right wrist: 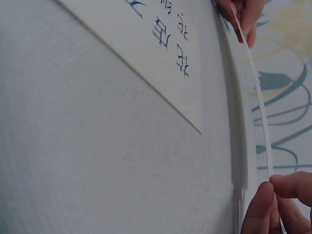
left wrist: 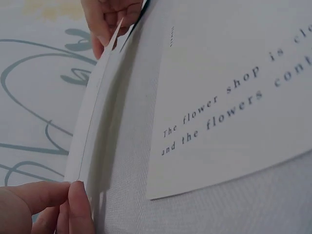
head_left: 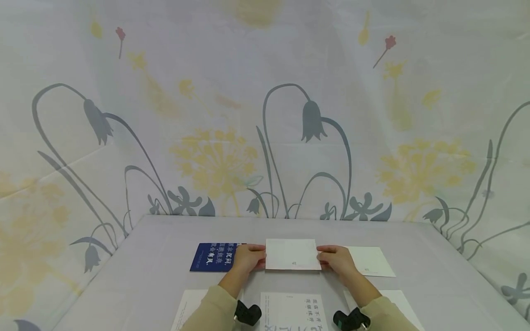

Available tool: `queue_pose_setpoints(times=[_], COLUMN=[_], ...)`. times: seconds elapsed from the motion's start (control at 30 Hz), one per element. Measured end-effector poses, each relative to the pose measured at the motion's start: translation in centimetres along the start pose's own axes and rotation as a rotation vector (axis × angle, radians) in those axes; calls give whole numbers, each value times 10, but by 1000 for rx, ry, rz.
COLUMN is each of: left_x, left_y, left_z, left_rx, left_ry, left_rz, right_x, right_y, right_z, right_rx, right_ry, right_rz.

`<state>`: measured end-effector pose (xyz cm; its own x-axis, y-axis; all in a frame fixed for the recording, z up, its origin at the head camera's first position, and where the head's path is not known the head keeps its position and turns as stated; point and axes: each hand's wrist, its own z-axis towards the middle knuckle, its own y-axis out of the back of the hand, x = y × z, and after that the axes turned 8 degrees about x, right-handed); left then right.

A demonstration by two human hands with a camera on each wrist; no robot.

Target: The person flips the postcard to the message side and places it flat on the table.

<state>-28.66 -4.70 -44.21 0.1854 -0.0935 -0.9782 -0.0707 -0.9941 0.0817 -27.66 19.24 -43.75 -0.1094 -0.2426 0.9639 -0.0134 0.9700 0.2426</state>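
A white card (head_left: 292, 253) sat at the middle of the desk (head_left: 136, 271), held at both short edges and lifted slightly off the surface, as the wrist views showed it edge-on above the cloth. The left hand (head_left: 247, 258) pinched its left edge between thumb and fingers (left wrist: 78, 207), and the right hand (head_left: 338, 259) pinched its right edge the same way, fingers (right wrist: 265, 207) closed on the thin edge. Just left of the card, partly under the left hand, lay a dark blue card (head_left: 213, 257) with white Chinese characters. Just right of the right hand lay another white card (head_left: 370, 261). Nearer the person lay a white printed sheet (head_left: 291, 311) with Chinese text, possibly the same sheet that showed English lines in the left wrist view. A floral cloth (head_left: 265, 115) hung behind the desk.
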Motion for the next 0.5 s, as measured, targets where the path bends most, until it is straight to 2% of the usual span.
queue_pose_setpoints(times=[0.3,0.5], left_x=[4,4], left_y=[-2,-3], left_z=[3,5], left_rx=[-16,-31], left_ry=[-11,17], left_rz=[53,102], right_x=[-4,-4], right_y=[-3,-5], right_z=[-1,-1], right_rx=[-11,-7], right_ry=[-22,-26], right_rz=[-25,-74])
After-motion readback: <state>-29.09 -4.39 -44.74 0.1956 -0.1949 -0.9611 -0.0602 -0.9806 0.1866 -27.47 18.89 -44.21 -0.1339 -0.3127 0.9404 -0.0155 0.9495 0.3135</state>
